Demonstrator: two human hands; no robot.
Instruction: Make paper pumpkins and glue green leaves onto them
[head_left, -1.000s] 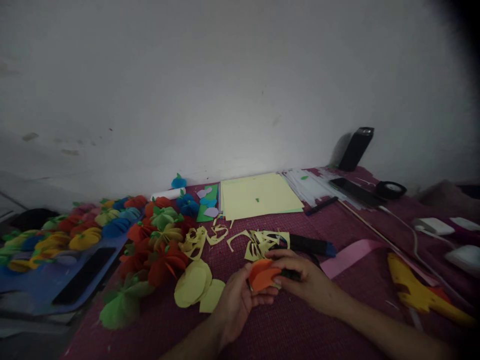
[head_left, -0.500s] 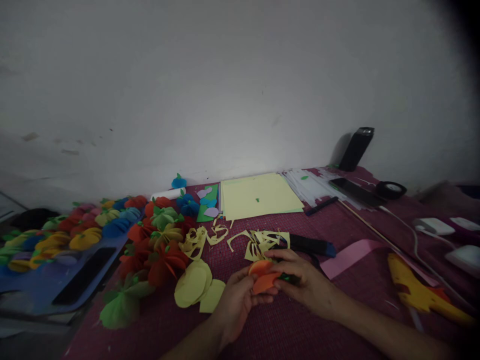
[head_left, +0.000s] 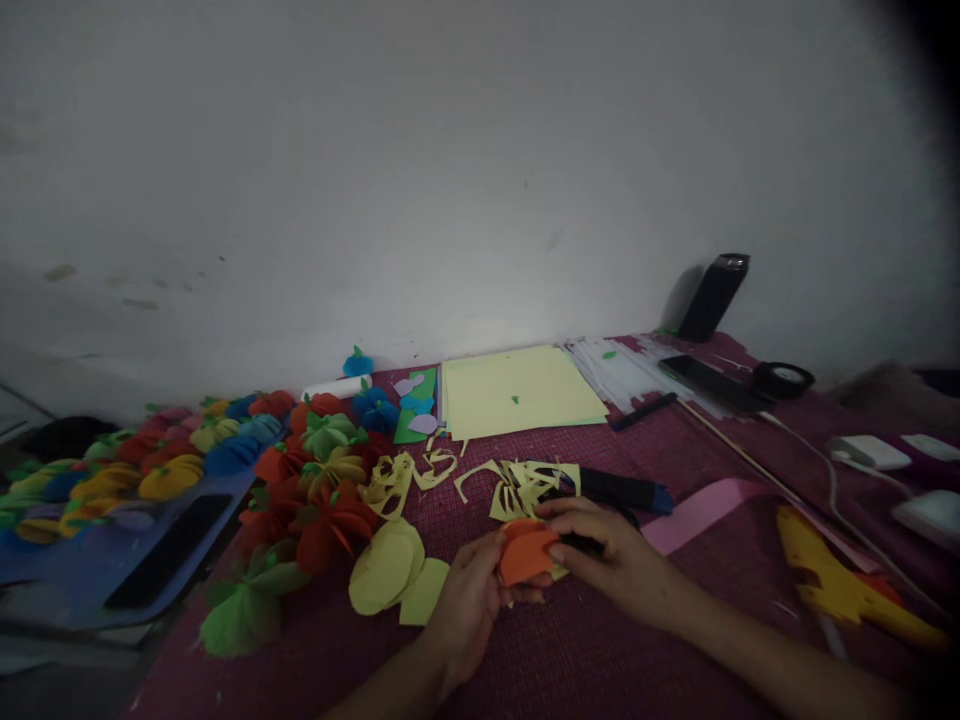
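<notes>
Between my two hands is a folded orange paper piece [head_left: 527, 556] with rounded layers. My left hand [head_left: 471, 590] is closed on its left side, thumb on top and fingers underneath. From the right, my right hand [head_left: 611, 560] pinches its edge with thumb and fingers. Just beyond lie cut yellow paper scraps [head_left: 529, 485] and a dark tool with a blue end [head_left: 626, 491], partly hidden by my right hand. Yellow paper circles [head_left: 384, 570] rest left of my left hand.
Many colourful paper pumpkins [head_left: 330, 480] crowd the left side. Yellow sheets [head_left: 517, 390] lie by the wall, near white strips [head_left: 619, 375]. At right are a phone [head_left: 712, 383], a pink strip [head_left: 705, 515], a yellow glue gun [head_left: 840, 580], a tape roll [head_left: 782, 379] and white chargers [head_left: 870, 453].
The orange paper has turned and shows a broader flat face now. My right fingers have shifted slightly along its edge; the green bit beside them no longer shows.
</notes>
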